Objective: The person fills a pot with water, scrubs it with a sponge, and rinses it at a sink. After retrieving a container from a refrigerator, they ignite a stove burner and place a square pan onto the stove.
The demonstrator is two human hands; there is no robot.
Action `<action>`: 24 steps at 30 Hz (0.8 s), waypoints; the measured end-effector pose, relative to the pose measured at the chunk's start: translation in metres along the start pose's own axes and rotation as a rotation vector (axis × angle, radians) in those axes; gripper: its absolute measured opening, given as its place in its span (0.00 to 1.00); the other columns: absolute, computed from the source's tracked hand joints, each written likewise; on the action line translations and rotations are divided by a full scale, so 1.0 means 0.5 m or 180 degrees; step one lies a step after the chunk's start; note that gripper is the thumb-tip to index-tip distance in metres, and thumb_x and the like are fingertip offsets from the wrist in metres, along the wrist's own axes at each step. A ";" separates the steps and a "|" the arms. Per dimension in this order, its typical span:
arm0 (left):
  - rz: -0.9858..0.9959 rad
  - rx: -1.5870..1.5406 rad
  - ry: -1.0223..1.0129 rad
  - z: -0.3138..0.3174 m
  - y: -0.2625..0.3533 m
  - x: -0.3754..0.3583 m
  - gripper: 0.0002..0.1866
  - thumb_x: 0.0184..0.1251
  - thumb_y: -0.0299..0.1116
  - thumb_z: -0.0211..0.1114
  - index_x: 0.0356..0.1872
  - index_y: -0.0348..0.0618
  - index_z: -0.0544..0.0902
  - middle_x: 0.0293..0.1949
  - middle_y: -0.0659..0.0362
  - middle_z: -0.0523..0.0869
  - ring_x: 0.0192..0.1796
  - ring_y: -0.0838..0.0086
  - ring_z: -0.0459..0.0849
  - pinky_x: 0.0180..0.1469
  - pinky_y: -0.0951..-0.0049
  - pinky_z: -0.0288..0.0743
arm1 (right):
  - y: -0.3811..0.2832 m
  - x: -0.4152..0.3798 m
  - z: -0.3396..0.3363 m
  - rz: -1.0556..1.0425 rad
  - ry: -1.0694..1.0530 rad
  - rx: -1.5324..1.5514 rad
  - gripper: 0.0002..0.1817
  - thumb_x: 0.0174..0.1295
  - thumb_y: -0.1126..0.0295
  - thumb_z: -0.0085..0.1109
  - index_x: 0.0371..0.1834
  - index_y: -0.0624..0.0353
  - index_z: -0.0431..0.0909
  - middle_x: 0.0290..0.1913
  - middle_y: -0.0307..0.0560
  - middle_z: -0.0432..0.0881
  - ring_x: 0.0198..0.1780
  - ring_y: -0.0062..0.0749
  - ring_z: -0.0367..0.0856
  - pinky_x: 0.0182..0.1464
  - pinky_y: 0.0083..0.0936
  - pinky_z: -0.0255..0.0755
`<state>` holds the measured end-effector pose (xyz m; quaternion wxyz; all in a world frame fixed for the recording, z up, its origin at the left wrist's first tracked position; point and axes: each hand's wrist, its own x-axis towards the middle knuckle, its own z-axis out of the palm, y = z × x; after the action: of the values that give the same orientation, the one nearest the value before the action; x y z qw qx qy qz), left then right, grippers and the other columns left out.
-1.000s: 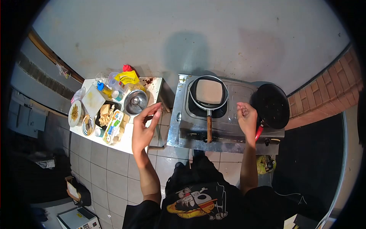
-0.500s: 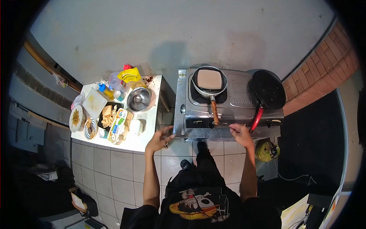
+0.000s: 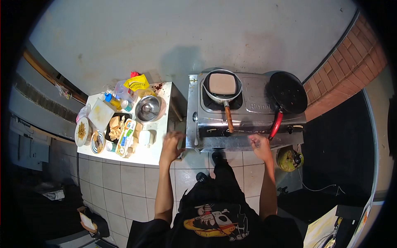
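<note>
My left hand (image 3: 171,146) hovers between the white table and the stove's left edge, fingers apart, holding nothing. At the stove's front edge is my right hand (image 3: 259,144), its fingers curled and somewhat blurred; whether they hold anything is hard to make out. A saucepan (image 3: 223,98) with a wooden handle (image 3: 228,118) sits on the left burner of the stove (image 3: 252,97), with a pale square slab (image 3: 222,84) in a dark tray on top. To the right lies a black frying pan (image 3: 288,93), its red handle (image 3: 276,125) close to my right hand.
The white table (image 3: 159,140) holds a metal bowl (image 3: 149,108), a yellow packet (image 3: 137,83), a cutting board (image 3: 102,113), an egg carton (image 3: 125,138), bottles and plates of food. A green gas cylinder (image 3: 289,159) stands below the stove's right end. A spoon (image 3: 195,117) lies at its left side.
My left hand has moved slightly up and its fingers have shifted. My right hand has curled its fingers, which were more extended before. The view has shifted slightly.
</note>
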<state>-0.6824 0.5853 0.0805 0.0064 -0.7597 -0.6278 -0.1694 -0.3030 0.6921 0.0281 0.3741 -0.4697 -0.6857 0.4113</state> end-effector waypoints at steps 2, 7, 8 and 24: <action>-0.0736 -0.1830 -0.0206 -0.001 0.028 0.029 0.20 0.65 0.34 0.63 0.56 0.36 0.76 0.47 0.54 0.82 0.43 0.69 0.83 0.45 0.70 0.76 | 0.002 0.016 0.003 0.0238 -0.0072 0.0686 0.06 0.60 0.76 0.55 0.39 0.64 0.79 0.26 0.36 0.79 0.28 0.17 0.75 0.30 0.17 0.67; -0.1239 -0.2744 -0.0118 0.015 0.059 0.100 0.17 0.69 0.33 0.59 0.56 0.36 0.76 0.38 0.57 0.85 0.41 0.78 0.82 0.42 0.77 0.75 | -0.004 0.102 -0.027 0.0126 0.0048 -0.0038 0.07 0.61 0.76 0.54 0.38 0.66 0.79 0.24 0.39 0.79 0.26 0.15 0.74 0.29 0.16 0.66; -0.1254 -0.2731 -0.0097 0.020 0.063 0.114 0.17 0.69 0.33 0.59 0.56 0.36 0.76 0.38 0.57 0.85 0.41 0.78 0.82 0.42 0.77 0.75 | -0.009 0.126 -0.028 0.0124 0.0107 0.0097 0.07 0.61 0.76 0.54 0.38 0.66 0.79 0.24 0.39 0.79 0.26 0.16 0.74 0.29 0.16 0.66; -0.1805 -0.2740 0.0715 0.066 0.134 0.296 0.13 0.69 0.33 0.59 0.47 0.36 0.81 0.26 0.56 0.83 0.30 0.79 0.80 0.33 0.78 0.73 | -0.022 0.462 0.046 -0.0734 0.0492 -0.0787 0.07 0.53 0.72 0.63 0.28 0.65 0.79 0.26 0.55 0.78 0.30 0.48 0.76 0.36 0.38 0.70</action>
<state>-0.5874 0.7192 0.1021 -0.2850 -0.4711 -0.6778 -0.4873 -0.3918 0.9048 0.0588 0.4098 -0.4605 -0.7496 0.2410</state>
